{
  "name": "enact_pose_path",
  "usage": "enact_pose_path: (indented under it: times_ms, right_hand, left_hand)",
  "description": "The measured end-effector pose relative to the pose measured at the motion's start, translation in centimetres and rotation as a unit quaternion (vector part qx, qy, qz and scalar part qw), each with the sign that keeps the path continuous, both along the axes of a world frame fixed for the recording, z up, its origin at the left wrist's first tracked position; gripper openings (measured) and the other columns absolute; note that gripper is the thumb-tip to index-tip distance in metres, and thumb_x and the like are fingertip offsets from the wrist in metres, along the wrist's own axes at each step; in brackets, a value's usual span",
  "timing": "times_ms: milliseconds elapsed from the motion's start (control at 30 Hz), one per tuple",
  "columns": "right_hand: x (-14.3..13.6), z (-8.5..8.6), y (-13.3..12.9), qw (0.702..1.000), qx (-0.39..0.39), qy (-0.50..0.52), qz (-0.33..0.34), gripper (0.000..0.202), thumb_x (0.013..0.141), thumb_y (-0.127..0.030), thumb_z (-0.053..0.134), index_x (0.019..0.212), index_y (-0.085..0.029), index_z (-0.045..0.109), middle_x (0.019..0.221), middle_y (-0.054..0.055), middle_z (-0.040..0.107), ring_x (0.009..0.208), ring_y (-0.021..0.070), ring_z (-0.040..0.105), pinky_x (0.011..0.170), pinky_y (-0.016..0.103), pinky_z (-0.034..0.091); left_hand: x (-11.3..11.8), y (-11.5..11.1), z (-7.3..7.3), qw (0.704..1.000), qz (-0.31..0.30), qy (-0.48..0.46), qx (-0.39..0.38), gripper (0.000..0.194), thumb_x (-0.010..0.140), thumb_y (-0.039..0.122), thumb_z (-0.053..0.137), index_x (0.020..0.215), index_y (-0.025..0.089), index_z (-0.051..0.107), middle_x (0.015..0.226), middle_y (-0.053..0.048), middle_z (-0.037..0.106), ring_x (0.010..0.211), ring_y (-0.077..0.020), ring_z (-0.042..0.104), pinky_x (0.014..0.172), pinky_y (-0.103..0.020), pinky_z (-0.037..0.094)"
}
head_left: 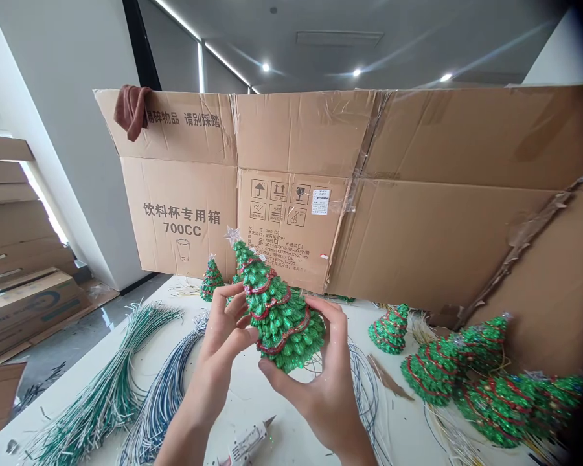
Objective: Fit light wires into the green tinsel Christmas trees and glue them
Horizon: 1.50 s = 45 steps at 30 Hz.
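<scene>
A person's two bare hands hold a small green Christmas tree (282, 307) in the air above a white table (245, 396); the tree leans with its silvery star toward the upper left, and red garland winds around it; the left hand (226, 346) grips its left side between fingers and thumb; the right hand (323, 378) clasps the wide lower end, thumb beneath and fingers on the right edge; below, near the hands, lies a glue gun (247, 445), partly cut off by the frame; to the left lie a bundle of green-and-white wires (114, 375) and a bundle of blue-and-white wires (168, 382); more trees (434, 369) cluster at the right; behind stands a tall cardboard sheet (291, 129), a brown cloth (132, 110) draped over its top edge.
</scene>
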State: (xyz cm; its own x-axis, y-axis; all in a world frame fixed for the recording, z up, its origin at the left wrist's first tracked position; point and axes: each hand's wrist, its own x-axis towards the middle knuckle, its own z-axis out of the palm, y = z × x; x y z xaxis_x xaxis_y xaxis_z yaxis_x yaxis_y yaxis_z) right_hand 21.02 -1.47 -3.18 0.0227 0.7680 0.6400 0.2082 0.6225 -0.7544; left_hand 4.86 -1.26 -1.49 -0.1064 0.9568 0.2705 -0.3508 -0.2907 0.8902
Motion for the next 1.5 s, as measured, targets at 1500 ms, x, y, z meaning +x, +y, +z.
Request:
enact_pose_path:
  times_ms: [1500]
  right_hand:
    - [-0.1,-0.3,-0.3,0.997,-0.075,-0.006,0.019,0.112,0.063,-0.019,0.105,0.154,-0.038,0.043,0.155,0.008,0.060,0.137,0.0365,0.066,0.109,0.052,0.063]
  left_hand:
    - [0.8,0.3,0.0,0.980,-0.008,-0.198,-0.031,0.054,0.090,0.041,0.085,0.139,0.028,0.070,0.124,-0.006,0.079,0.120,-0.0323,0.074,0.106,-0.044,0.057]
